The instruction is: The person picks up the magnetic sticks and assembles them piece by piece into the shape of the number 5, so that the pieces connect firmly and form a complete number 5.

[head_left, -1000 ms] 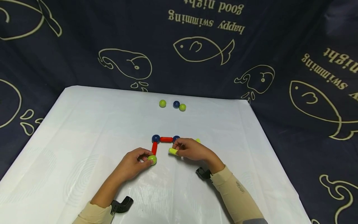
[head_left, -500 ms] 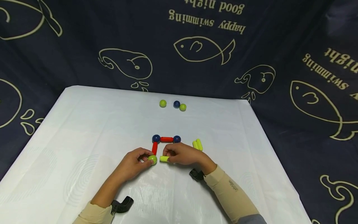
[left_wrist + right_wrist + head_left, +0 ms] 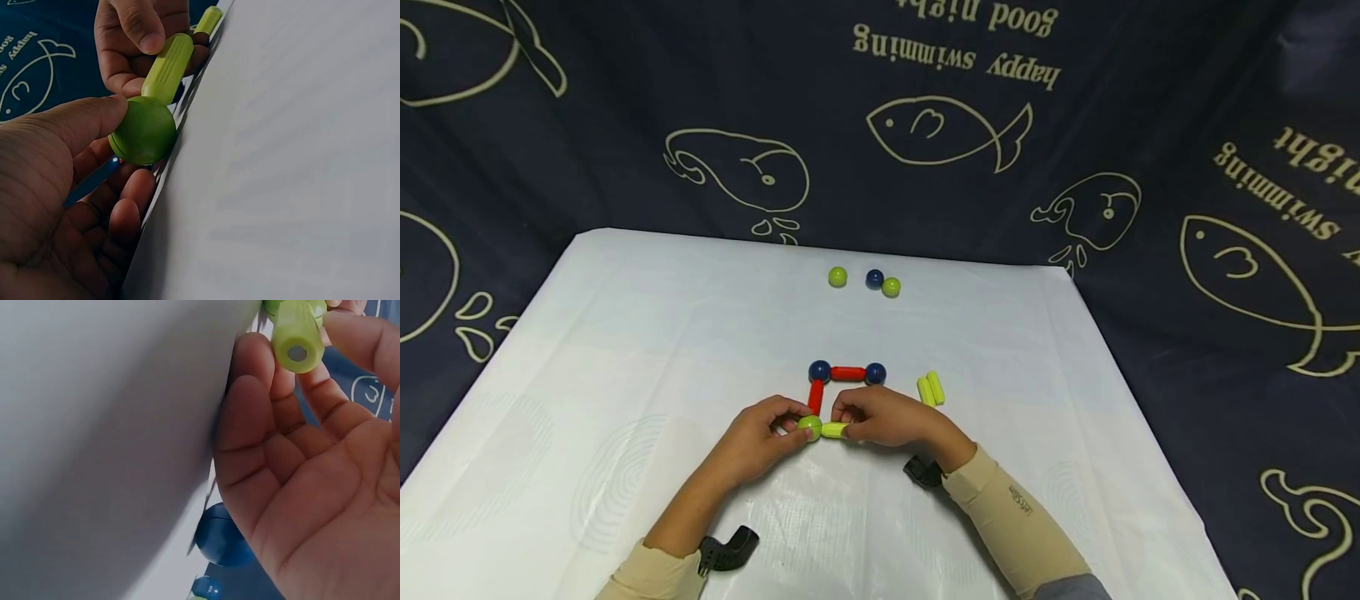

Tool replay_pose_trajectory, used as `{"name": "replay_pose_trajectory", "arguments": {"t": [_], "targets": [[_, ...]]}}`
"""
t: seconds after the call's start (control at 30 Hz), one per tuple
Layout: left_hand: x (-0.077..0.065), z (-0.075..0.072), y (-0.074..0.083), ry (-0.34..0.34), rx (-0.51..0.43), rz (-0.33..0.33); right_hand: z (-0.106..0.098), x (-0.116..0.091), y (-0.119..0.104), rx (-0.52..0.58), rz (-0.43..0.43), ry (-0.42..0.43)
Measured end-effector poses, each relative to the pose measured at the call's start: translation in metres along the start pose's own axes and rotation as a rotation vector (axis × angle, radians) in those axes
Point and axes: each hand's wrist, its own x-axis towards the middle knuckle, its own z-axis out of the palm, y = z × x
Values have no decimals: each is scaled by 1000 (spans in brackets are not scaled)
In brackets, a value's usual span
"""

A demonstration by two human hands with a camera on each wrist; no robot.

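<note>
My left hand (image 3: 766,440) pinches a green ball (image 3: 809,427) between thumb and fingers on the table. Thumb and fingers of my right hand (image 3: 887,415) hold a yellow-green magnetic rod (image 3: 832,430), its far end against that ball. In the right wrist view the rod's (image 3: 294,337) near end shows a round metal tip. From the green ball a red rod (image 3: 816,397) runs to a blue ball (image 3: 820,372). A second red rod (image 3: 847,374) links this one to another blue ball (image 3: 876,373), just beyond my right hand.
Two more yellow-green rods (image 3: 930,389) lie side by side to the right of my right hand. Toward the far edge of the white table (image 3: 700,308) sit a green ball (image 3: 837,277), a blue ball (image 3: 874,279) and another green ball (image 3: 891,287). A dark printed cloth (image 3: 925,200) hangs behind.
My right hand has brought the yellow-green rod left and nearer to me, up against the green ball. The two rods at right have come into full view. My left hand has stayed put.
</note>
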Motion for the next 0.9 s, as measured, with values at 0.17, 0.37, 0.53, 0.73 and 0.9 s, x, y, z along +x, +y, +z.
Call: {"name": "replay_pose_trajectory", "arguments": {"t": [0.17, 0.37, 0.53, 0.73, 0.9], "targets": [[0, 1, -1, -2, -2, -3, -12, 0, 0, -13, 41, 20], [0, 2, 0, -1, -1, -8, -53, 6, 8, 6, 109, 97], [0, 2, 0, -3, 2, -12, -90, 17, 35, 7, 153, 187], [0, 2, -1, -7, 5, -13, -118, 25, 63, 13, 233, 319], [0, 2, -1, -2, 5, -7, -130, 33, 80, 58, 266, 418]]}}
